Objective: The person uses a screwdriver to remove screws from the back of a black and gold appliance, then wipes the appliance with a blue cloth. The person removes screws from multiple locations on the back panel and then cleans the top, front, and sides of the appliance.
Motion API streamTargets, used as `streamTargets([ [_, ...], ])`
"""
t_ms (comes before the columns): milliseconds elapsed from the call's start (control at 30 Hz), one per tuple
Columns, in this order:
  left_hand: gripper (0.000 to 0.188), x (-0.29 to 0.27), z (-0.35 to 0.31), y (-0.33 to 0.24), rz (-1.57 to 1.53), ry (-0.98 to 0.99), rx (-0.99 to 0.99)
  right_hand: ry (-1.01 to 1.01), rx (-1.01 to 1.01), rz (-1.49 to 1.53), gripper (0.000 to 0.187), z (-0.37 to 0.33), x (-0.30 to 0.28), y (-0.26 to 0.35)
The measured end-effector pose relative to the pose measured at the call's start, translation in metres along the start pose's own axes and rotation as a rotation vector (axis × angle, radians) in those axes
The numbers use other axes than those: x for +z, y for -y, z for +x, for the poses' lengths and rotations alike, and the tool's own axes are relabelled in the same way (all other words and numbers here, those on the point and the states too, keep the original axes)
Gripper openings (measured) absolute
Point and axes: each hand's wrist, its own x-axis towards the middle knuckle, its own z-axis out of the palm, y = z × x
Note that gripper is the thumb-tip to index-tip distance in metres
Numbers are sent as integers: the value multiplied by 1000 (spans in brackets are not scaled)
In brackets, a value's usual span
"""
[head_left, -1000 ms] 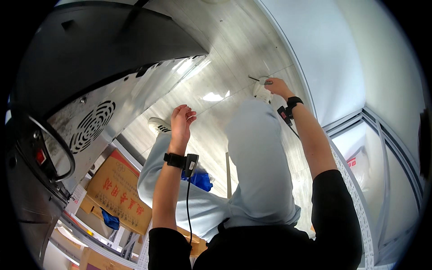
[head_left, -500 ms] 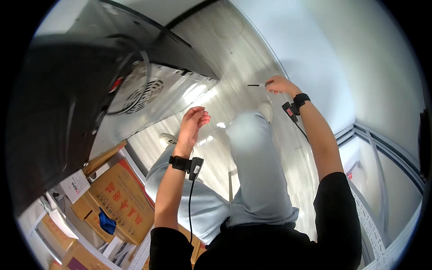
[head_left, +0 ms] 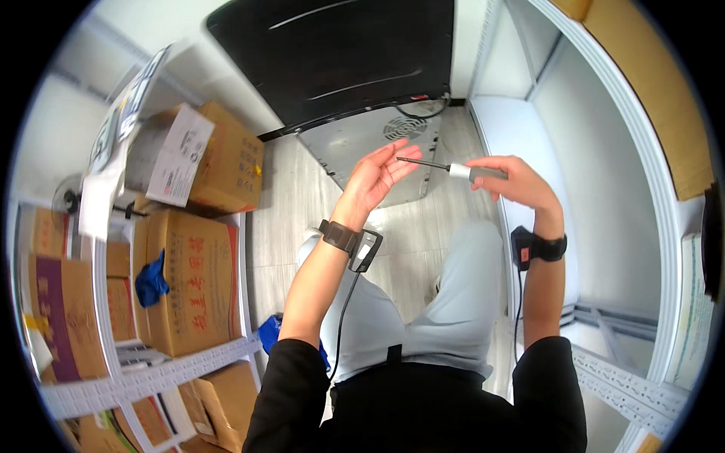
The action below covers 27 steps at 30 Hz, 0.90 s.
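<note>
In my right hand [head_left: 519, 181] is a screwdriver [head_left: 459, 171] with a grey and white handle, its dark shaft pointing left. The fingers close round the handle. My left hand [head_left: 374, 175] is palm up with its fingers stretched out, and the screwdriver's tip lies over or against those fingers; I cannot tell whether they touch. Anything small in the palm cannot be made out. Beyond both hands stands an appliance with a black panel [head_left: 347, 60] and a bare metal housing [head_left: 343, 140] with a round slotted vent.
Cardboard boxes [head_left: 200, 283] fill a white metal shelf [head_left: 181, 355] on the left, with a blue cloth [head_left: 151, 281] on one. Another white rack [head_left: 630, 98] runs along the right. A dark cable [head_left: 423, 113] hangs by the vent, and pale wood-look floor [head_left: 283, 189] shows between.
The view has turned, so the appliance now stands ahead instead of at the left. My hands have come together, the left one has opened, and the screwdriver's tip has reached its fingers.
</note>
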Motion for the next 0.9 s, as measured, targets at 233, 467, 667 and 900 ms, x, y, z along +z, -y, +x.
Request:
streamTargets([
  [233,35,-10,-77,-32,-10,-193,263,-51,-208,52,34,-4,74,26],
  [467,33,-20,-106,-42,-144,-258,478,-41,-333,9,34,-5,116,36],
  [667,34,-21,-118,-51,-179,-242,536,-65,-384,90,33,-2,132,41],
  [900,35,-16,-122,-54,-167,-197,578,-70,-387,176,34,-7,138,45],
])
